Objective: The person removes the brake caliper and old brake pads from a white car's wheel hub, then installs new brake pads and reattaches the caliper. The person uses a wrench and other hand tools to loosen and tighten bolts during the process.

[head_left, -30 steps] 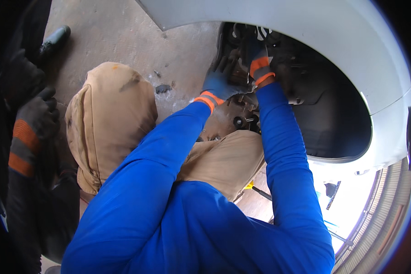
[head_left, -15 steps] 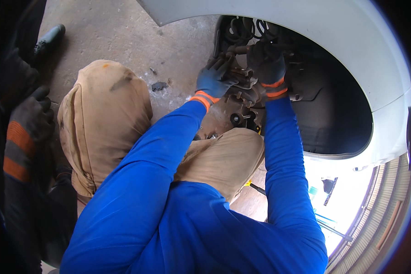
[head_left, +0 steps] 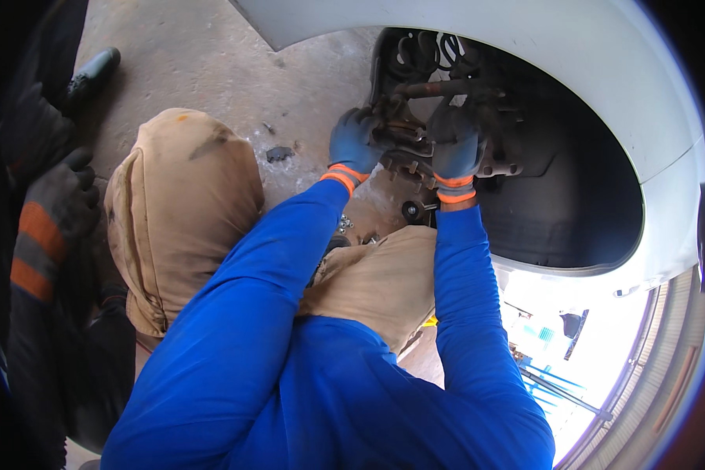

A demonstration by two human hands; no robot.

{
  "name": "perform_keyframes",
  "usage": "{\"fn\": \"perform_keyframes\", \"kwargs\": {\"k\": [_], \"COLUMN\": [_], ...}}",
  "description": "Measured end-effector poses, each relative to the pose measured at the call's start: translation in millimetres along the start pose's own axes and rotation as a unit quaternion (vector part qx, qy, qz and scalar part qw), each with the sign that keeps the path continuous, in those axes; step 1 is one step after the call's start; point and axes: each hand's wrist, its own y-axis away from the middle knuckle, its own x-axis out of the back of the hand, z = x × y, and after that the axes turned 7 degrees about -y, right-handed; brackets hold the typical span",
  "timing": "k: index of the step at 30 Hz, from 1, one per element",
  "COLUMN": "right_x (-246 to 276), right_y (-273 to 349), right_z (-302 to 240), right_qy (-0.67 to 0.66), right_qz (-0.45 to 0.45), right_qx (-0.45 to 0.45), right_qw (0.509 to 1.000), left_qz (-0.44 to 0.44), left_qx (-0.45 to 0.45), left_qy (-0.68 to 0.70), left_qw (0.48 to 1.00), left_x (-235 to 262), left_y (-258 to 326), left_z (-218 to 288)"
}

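Both my hands wear blue-grey work gloves with orange-banded cuffs and reach into a car's wheel arch. My left hand (head_left: pixel 354 141) grips the outer edge of a rusty wheel-hub and brake assembly (head_left: pixel 409 149), its fingers curled over the metal and partly hidden. Beside it, my right hand (head_left: pixel 456 142) is closed at the inner side of the assembly; shadow hides what its fingers hold. Above the hands, a rusty shaft-like bar (head_left: pixel 429 89) runs across, and a dark coil spring (head_left: pixel 412 52) shows behind it. A round dark part (head_left: pixel 410 209) hangs below the assembly.
The white fender (head_left: pixel 478 27) curves around the arch, with a dark liner (head_left: pixel 556 219) inside. On the concrete floor (head_left: pixel 211 63) lie a dark fragment (head_left: pixel 279 154) and small nuts (head_left: pixel 345 224). At left, a co-worker's gloved hand (head_left: pixel 63 196) is close by.
My right hand has drawn back toward me and slightly left, uncovering more of the bar. My left hand has shifted slightly left, its fingers more curled at the assembly's edge.
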Motion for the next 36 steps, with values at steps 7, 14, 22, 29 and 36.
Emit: {"fn": "perform_keyframes", "kwargs": {"k": [7, 14, 22, 29, 36], "right_x": [10, -3, -53, -59, -45], "right_y": [2, -58, -90, -97, -114], "right_z": [13, 67, 73, 89, 114], "right_qy": [-0.143, 0.327, 0.494, 0.277, 0.261], "right_qz": [-0.007, -0.01, -0.046, 0.004, -0.02], "right_qx": [-0.016, -0.056, -0.263, -0.434, -0.531], "right_qw": [0.99, 0.943, 0.828, 0.857, 0.806], "left_qz": [-0.109, -0.166, -0.148, -0.242, -0.252], "left_qx": [0.209, 0.201, 0.209, 0.22, 0.176], "left_qy": [0.148, 0.097, 0.09, 0.167, 0.15], "left_qw": [0.961, 0.96, 0.962, 0.93, 0.94], "left_x": [12, 21, 0, 20, 33], "left_y": [-2, -13, -7, -14, -9], "left_z": [1, 11, -8, -10, -22]}}
